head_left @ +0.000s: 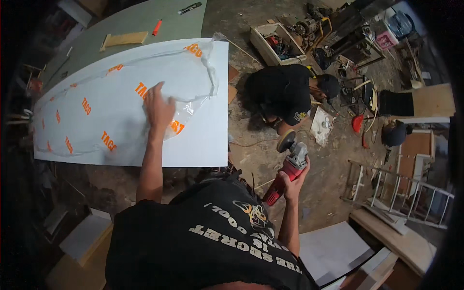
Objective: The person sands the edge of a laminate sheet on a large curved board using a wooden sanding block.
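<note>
A large white board (205,150) lies in front of me, mostly covered by loose clear plastic film (121,89) with orange printing. My left hand (160,111) rests on the film near the board's right end, fingers spread and slightly blurred. Off the board's right edge, my right hand (297,181) is wrapped around a red angle grinder (281,186). The grinder's metal head points away from me and carries a round dark pad (286,141). Whether the pad is turning, I cannot tell.
A crouching person (285,89) in dark clothes works on the floor, close beyond the grinder. Behind them stands a wooden box (261,41) of tools. On the green surface lie a wood strip (126,39) and an orange cutter (157,27). A metal ladder (411,193) lies at right.
</note>
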Demonstrator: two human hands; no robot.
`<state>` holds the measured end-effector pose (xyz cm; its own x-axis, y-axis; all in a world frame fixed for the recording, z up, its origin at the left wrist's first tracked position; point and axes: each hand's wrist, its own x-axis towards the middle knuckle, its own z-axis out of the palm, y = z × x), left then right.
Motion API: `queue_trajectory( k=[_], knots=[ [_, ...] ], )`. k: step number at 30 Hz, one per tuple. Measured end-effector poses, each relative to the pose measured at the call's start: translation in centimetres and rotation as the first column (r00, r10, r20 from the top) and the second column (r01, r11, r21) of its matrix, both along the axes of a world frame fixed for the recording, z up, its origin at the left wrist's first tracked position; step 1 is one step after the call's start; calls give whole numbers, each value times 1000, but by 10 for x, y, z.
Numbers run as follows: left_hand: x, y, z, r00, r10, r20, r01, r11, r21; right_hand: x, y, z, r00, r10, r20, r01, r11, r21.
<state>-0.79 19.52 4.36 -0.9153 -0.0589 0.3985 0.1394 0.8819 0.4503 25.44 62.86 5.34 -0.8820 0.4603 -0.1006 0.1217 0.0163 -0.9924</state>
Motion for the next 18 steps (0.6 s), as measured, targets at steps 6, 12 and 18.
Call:
queue_trajectory(
  k=[6,12,18],
  knots=[
    [-17,117,-5,938,-295,182,312,947,-74,-67,22,12,970,237,50,-235,971,-31],
    [-27,48,-46,975,-113,192,144,977,-156,-152,40,30,816,578,-17,-577,816,33],
    [74,41,-37,972,142,186,-103,973,-205,-216,71,15,485,873,59,-872,476,114]
  ],
)
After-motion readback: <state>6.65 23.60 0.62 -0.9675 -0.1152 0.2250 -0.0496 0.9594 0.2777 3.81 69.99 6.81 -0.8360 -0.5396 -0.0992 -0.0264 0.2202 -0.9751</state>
